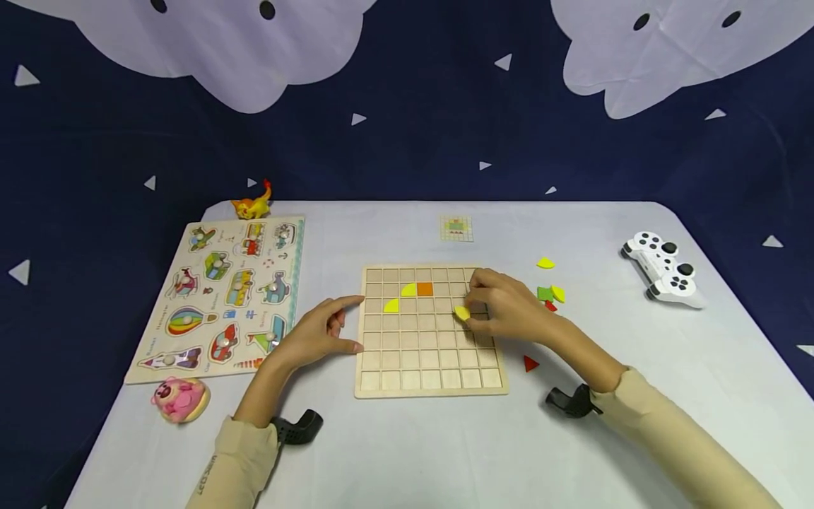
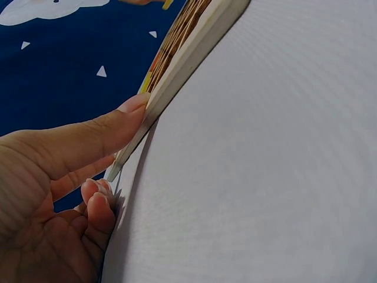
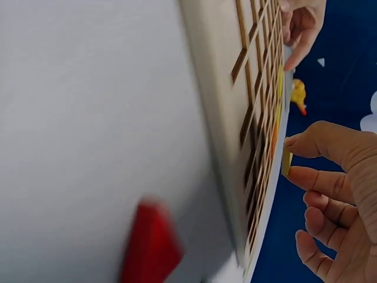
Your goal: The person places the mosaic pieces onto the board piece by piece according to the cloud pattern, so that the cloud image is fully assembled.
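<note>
A wooden grid board point(image 1: 431, 392) lies in the middle of the table. Two yellow quarter-round pieces point(image 1: 391, 305) and an orange square piece point(image 1: 425, 289) sit in its upper cells. My left hand point(image 1: 318, 331) touches the board's left edge with thumb and index finger spread apart; the other fingers curl under. Over the board's right side, my right hand point(image 1: 511, 307) pinches a yellow curved piece point(image 1: 461, 313) between thumb and index finger. In the right wrist view that yellow piece point(image 3: 287, 161) is seen edge-on, above the board surface.
Right of the board lie a red triangle point(image 1: 531, 363), a green piece point(image 1: 544, 293), yellow pieces point(image 1: 545, 263) and another red piece point(image 1: 550, 306). A small pattern card point(image 1: 456, 228) lies behind. A game controller point(image 1: 663, 268), vehicle puzzle point(image 1: 222, 297), pink figure point(image 1: 181, 400) and orange figure point(image 1: 253, 206) stand around.
</note>
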{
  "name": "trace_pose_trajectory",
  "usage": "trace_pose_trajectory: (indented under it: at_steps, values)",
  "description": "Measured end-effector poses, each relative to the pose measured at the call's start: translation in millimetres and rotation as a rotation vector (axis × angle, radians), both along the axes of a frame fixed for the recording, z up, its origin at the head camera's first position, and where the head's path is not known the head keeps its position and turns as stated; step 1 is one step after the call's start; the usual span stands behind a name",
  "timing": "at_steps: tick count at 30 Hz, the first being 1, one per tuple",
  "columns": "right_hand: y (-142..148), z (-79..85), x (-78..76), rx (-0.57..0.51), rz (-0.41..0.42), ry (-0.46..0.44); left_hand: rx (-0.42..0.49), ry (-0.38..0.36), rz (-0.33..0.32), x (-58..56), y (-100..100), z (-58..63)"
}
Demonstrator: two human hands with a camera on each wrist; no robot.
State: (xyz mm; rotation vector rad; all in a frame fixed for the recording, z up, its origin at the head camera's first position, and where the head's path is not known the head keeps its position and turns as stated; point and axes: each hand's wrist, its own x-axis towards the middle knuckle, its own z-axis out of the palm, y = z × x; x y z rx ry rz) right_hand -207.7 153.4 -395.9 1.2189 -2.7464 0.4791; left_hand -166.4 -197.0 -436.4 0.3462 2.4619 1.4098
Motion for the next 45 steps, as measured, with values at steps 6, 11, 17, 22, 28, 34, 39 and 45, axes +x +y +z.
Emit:
trace_pose_trajectory:
  at_steps: [6,11,17,22,28,34,39,45]
  values:
    - [-29,-0.6,-0.7,0.020,0.040,-0.007,0.005,0.002,-0.004,0.8,0,-1.7]
    - [-55,-2.0,0.9,0.047,0.088,-0.009,0.002,0.002,-0.004,1.0,-1,-1.8]
    - [-82,-6.3,1.9,0.063,0.103,-0.013,-0.005,0.003,0.001,-0.5,0,-2.0]
    - [-100,-12.7,3.2,0.065,0.103,-0.020,-0.007,-0.001,0.003,-0.2,0,-2.3]
    - [-106,-18.0,7.4,0.026,0.058,-0.078,-0.010,0.000,-0.004,-1.5,0,-1.4]
    - [-108,-16.1,12.4,0.002,-0.005,-0.087,-0.018,0.006,-0.006,-3.9,1,1.6]
    - [-110,-14.6,13.1,0.023,-0.058,-0.087,-0.023,0.012,-0.006,-4.4,2,1.4]
    - [-110,-14.9,15.4,0.032,-0.087,-0.143,-0.028,0.011,0.002,-1.6,0,-0.6]
